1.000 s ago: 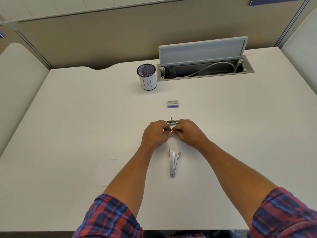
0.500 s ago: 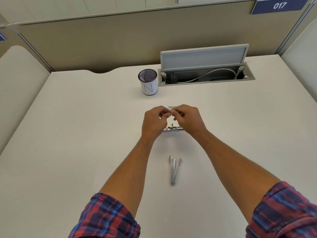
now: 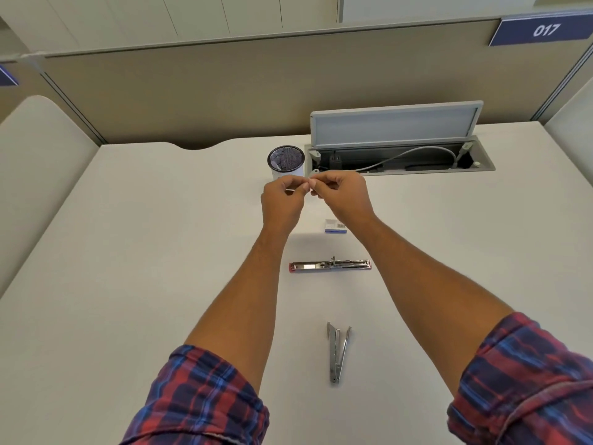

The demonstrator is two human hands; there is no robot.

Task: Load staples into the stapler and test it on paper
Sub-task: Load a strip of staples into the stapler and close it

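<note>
Both hands have been raised from the stapler (image 3: 330,266); a thin staple strip (image 3: 308,184) appears pinched between left hand (image 3: 282,203) and right hand (image 3: 345,200). Loading not yet done.

I see a mesh pen cup (image 3: 285,162) standing on the white desk (image 3: 128,252), just beside an open cable tray (image 3: 401,157) with its lid (image 3: 393,125) up. A sign (image 3: 544,30) reads 017.

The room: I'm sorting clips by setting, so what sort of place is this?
Probably an office or study cubicle: a desk with divider panels, a numbered sign, and a pop-up cable box.
</note>
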